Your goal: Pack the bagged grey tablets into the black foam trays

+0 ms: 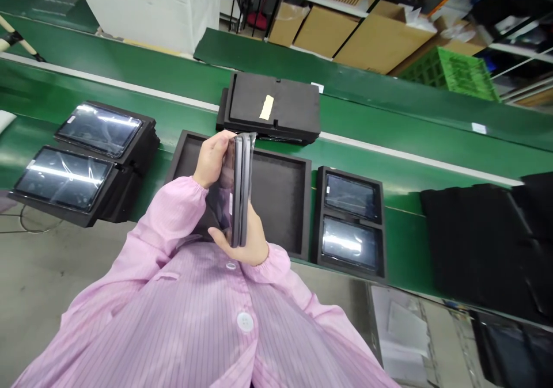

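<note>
Between both my hands stands a small stack of tablets [237, 192], held on edge in front of my chest, with glossy plastic film around them. My left hand [211, 159] grips the upper end, its fingers partly hidden behind the stack. From below, my right hand [248, 241] wraps the lower end, thumb on the left face and fingers on the right. Under the hands lies a shallow black foam tray [280, 204], its bare bottom showing on the right. To the right of it, another foam tray [318, 221] carries two tablets [352, 243] with dark shiny screens.
Tablets in stacked black foam trays [103, 129] stand at the left. Behind the middle tray are stacked black foam pieces [276, 103] with a strip of yellow tape [266, 107]. More black foam [470, 244] fills the right end of the green bench [406, 244]. Cardboard boxes [334, 31] sit beyond.
</note>
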The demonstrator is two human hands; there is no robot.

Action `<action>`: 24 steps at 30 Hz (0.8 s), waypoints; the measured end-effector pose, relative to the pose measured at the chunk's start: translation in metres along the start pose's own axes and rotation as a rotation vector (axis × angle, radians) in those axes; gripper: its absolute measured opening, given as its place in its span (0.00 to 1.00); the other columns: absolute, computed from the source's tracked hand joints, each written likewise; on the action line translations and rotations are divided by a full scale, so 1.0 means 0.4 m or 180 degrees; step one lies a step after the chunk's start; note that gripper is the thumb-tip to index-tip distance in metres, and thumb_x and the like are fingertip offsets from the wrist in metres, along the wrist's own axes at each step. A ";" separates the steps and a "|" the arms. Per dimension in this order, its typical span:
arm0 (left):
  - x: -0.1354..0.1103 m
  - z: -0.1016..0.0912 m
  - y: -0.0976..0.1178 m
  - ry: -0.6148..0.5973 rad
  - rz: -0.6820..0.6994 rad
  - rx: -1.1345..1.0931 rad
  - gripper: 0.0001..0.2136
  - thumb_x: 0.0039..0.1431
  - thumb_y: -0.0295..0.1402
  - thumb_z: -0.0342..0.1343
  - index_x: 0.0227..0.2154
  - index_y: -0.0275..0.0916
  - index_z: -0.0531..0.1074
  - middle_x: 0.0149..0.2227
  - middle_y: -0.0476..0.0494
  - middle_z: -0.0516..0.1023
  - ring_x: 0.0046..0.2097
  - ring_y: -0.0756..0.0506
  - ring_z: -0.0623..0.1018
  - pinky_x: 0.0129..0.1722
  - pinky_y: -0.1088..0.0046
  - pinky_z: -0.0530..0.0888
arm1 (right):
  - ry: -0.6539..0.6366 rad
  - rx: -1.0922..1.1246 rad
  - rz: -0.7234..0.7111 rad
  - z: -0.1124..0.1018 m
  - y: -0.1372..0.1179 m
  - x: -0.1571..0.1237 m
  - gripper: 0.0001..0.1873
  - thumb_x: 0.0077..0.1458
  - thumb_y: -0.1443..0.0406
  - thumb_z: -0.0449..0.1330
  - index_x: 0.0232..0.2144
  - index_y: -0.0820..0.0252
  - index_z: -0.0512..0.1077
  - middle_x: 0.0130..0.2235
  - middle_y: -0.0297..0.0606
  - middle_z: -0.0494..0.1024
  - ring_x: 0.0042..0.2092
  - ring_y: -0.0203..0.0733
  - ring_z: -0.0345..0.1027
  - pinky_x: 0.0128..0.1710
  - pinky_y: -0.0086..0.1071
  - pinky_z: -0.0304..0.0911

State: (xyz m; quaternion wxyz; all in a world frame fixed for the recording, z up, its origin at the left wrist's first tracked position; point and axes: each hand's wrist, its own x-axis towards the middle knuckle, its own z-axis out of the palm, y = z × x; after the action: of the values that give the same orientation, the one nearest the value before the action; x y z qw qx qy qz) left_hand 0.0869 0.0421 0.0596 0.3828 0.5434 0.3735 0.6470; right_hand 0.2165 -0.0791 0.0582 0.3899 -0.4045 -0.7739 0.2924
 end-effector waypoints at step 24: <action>0.017 -0.020 -0.028 0.0154 -0.0222 -0.0160 0.29 0.57 0.64 0.46 0.21 0.42 0.67 0.24 0.48 0.67 0.28 0.47 0.68 0.34 0.66 0.68 | 0.0211 0.1393 0.0676 -0.056 -0.041 -0.006 0.27 0.63 0.60 0.53 0.63 0.50 0.63 0.61 0.43 0.71 0.29 0.37 0.71 0.39 0.45 0.77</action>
State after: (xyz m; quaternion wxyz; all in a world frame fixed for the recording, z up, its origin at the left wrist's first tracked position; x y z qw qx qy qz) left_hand 0.0793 0.0526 0.0514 0.4095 0.5044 0.3850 0.6555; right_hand 0.2297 -0.0864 0.0817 0.4605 -0.3988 -0.6320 0.4790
